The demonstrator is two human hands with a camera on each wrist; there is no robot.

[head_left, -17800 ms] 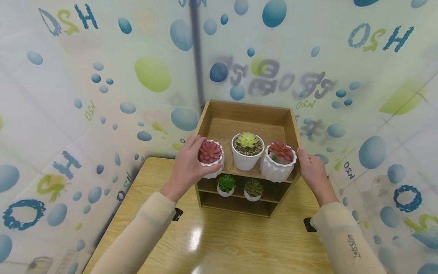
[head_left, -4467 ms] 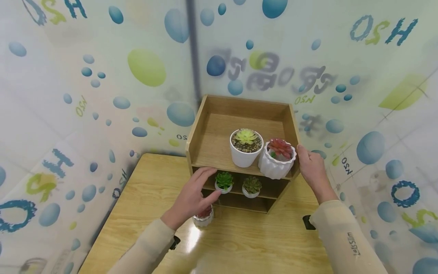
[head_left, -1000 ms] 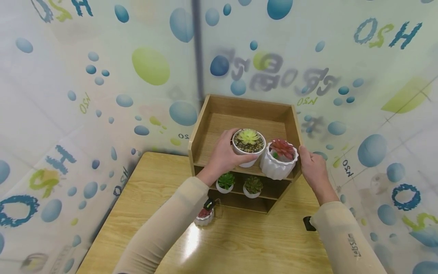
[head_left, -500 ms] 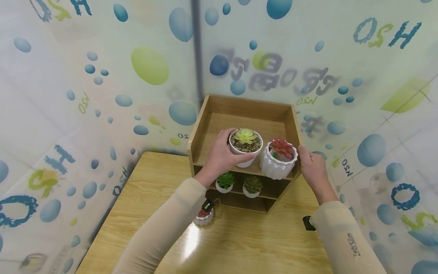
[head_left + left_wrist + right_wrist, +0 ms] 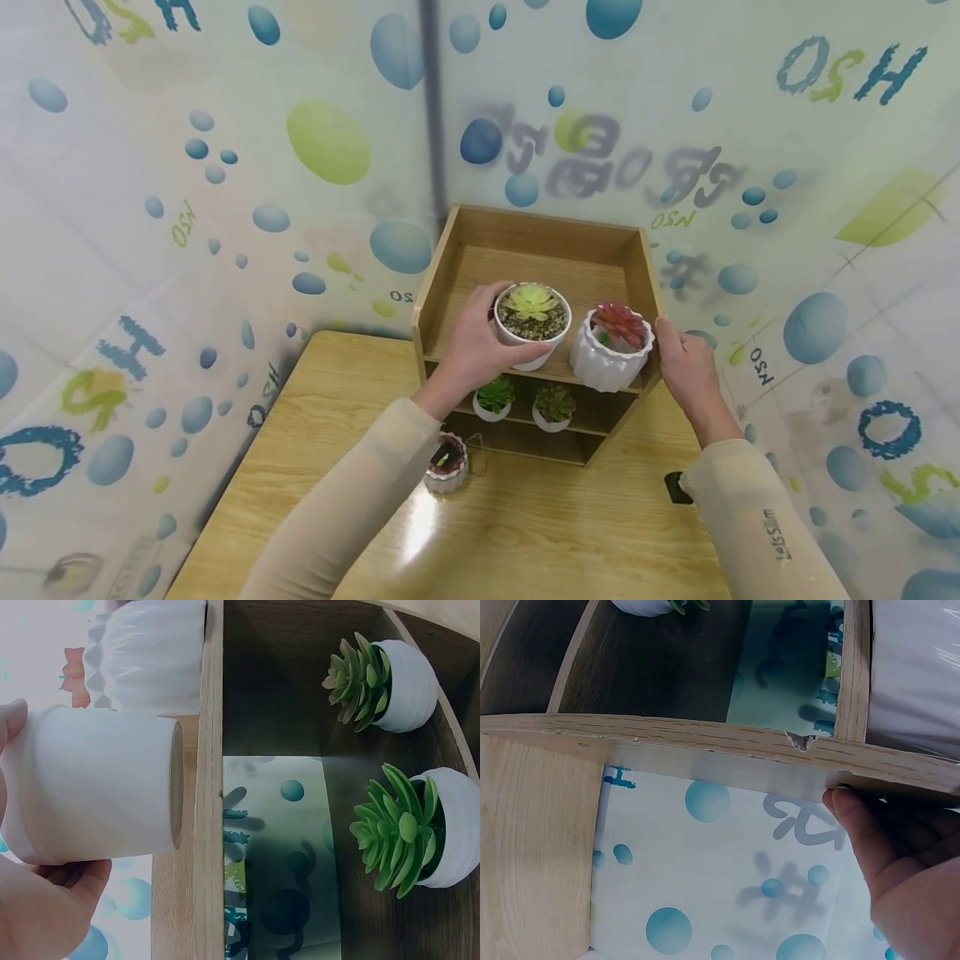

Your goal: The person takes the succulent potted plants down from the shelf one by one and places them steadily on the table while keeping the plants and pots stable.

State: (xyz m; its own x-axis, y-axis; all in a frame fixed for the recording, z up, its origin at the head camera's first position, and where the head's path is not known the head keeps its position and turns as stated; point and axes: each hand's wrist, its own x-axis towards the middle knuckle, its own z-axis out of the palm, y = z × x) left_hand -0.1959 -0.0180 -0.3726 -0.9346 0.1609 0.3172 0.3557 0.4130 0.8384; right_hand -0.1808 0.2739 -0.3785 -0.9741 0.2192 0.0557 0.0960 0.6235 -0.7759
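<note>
In the head view my left hand [image 5: 467,354] holds a smooth white pot [image 5: 525,354] with a pale green succulent [image 5: 531,302], its thumb across the front. The left wrist view shows the pot's base slightly above the top board of a wooden shelf unit [image 5: 540,223]. My right hand [image 5: 686,367] grips that unit's right side panel; in the right wrist view the fingers [image 5: 862,832] touch its outer face. Just right of the held pot stands a fluted white pot [image 5: 609,362] with a red succulent [image 5: 619,325].
Two small potted succulents, a bright green one [image 5: 495,395] and a dull green one [image 5: 555,403], sit on the shelf below. A fluted pot [image 5: 447,477] with a red plant stands on the table [image 5: 555,533], partly behind the left wrist's camera. Patterned curtains [image 5: 330,250] enclose the table.
Earlier the left hand held a red succulent's pot at the top left; that pot now stands on the table. Over the last second the hand has shifted the pale green succulent's pot leftward.
</note>
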